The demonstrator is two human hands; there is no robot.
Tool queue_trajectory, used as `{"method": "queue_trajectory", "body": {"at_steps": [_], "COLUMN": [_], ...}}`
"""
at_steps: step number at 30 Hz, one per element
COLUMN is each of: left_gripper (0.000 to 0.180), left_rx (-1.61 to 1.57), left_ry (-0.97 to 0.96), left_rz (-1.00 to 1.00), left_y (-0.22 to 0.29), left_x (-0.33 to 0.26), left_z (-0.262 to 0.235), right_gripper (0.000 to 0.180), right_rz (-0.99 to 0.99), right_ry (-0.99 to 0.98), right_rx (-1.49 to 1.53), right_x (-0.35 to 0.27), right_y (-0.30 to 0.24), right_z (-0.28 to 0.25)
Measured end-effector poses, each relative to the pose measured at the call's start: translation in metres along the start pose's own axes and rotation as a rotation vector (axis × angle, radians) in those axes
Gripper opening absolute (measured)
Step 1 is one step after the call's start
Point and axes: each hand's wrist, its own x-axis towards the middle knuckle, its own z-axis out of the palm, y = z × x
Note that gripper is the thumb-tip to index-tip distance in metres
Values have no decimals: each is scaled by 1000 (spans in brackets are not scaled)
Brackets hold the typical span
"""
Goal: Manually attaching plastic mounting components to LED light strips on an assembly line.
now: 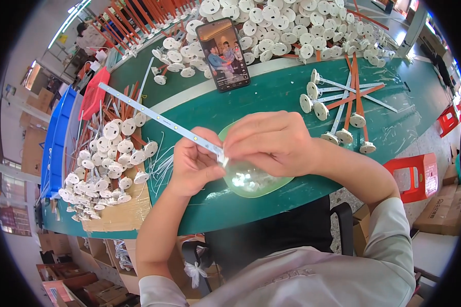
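Note:
A narrow white LED strip (153, 115), dotted with small yellowish lights, slants from the upper left down to my fingers. My left hand (192, 166) is closed around its lower end, thumb and fingers pinching it. The fingertips of my right hand (276, 140) are pressed together at that same end, by a small white piece (223, 160); what exactly they grip there is partly hidden. Below both hands sits a pale green bowl (261, 190) with small, shiny, clear-looking bits in it. My right hand covers part of the bowl.
A phone (223, 55) showing a video stands behind my hands. White round caps on strips (110, 148) are heaped at left, with more piled (287, 25) at the back. Several finished-looking strips (349, 102) lie crossed at right. Also around are a blue tray (56, 140) and red stool (415, 176).

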Motion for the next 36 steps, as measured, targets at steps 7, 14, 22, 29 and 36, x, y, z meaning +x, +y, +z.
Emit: {"method": "queue_trajectory", "body": {"at_steps": [7, 14, 22, 29, 36], "left_gripper": [43, 48, 57, 51, 49], "left_rx": [377, 412, 415, 415, 391], "left_ry": [473, 447, 353, 325, 302], "left_rz": [189, 202, 199, 184, 195], "left_y": [9, 10, 12, 11, 11], "left_x": [13, 13, 10, 8, 7], "left_z": [5, 6, 7, 7, 8], "right_gripper": [16, 14, 9, 12, 10], "right_rz": [416, 375, 598, 663, 845], "right_ry": [-309, -691, -427, -452, -153], "right_rx": [-349, -253, 25, 168, 324], "right_x": [0, -16, -4, 1, 3], "right_y": [-1, 5, -1, 0, 1], "right_z": [-10, -1, -7, -10, -10]}}
